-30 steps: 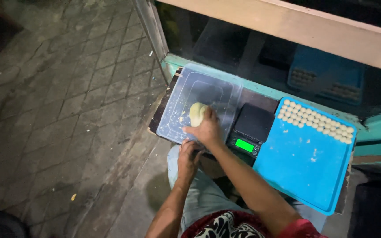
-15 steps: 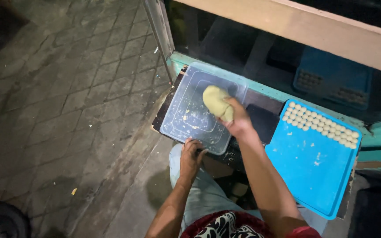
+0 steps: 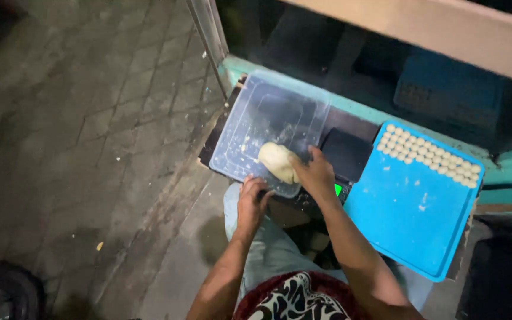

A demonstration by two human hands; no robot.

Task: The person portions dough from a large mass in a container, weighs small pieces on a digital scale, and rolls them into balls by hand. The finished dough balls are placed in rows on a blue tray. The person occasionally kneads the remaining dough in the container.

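Head view: a clear tub (image 3: pixel 250 127) sits on a dark board at the edge of a teal ledge (image 3: pixel 351 106), and everything here is placed from that tub. A pale lump of dough (image 3: pixel 277 161) lies inside it, near the corner closest to the person. The right hand (image 3: pixel 314 173) rests at the tub's near right rim, fingers curled against the dough's right side, touching it; how firmly it grips cannot be told. The left hand (image 3: pixel 251 204) is just below the tub's near edge, fingers bent and pressed at the rim; whether it clasps the rim or only steadies it is unclear. Just right of the tub stands a black scale (image 3: pixel 346 155), its green display glowing beside the right wrist. Right of the scale lies a blue tray (image 3: pixel 410 213), with rows of small dough balls (image 3: pixel 428 153) along its far edge. Left of the tub is grey paving (image 3: pixel 78 136). Below the tub are the person's pale trousers (image 3: pixel 271 249).
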